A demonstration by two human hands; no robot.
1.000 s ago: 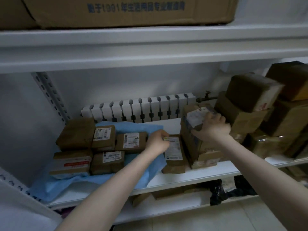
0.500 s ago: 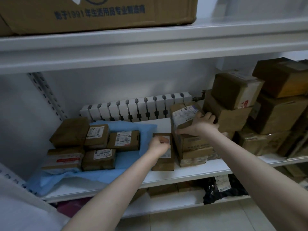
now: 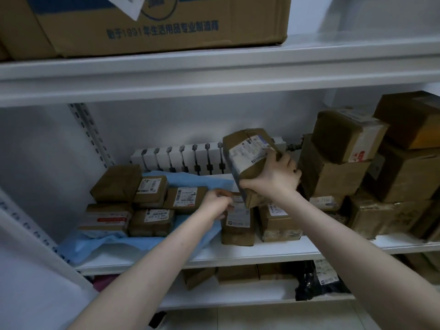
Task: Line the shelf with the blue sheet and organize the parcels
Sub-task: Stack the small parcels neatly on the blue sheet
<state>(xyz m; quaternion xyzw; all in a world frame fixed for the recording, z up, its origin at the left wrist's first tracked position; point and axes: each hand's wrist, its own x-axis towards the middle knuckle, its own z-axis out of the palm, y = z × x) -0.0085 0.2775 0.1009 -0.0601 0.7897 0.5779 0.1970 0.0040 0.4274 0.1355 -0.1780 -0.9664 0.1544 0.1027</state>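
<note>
Right hand [image 3: 273,179] grips a tilted parcel [image 3: 250,160] up-right of the blue sheet [image 3: 190,179] (left hand [image 3: 217,202] fingers curled on a flat parcel [image 3: 238,220]).

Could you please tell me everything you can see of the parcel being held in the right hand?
The lifted parcel is a brown paper-wrapped box, creased and taped, with a white printed shipping label on its upper face. The right hand grips its lower right side and holds it tilted, clear of the shelf, in front of the white radiator. Its bottom corner hangs just above the parcels standing beside the blue sheet; whether it touches them is unclear.
</note>
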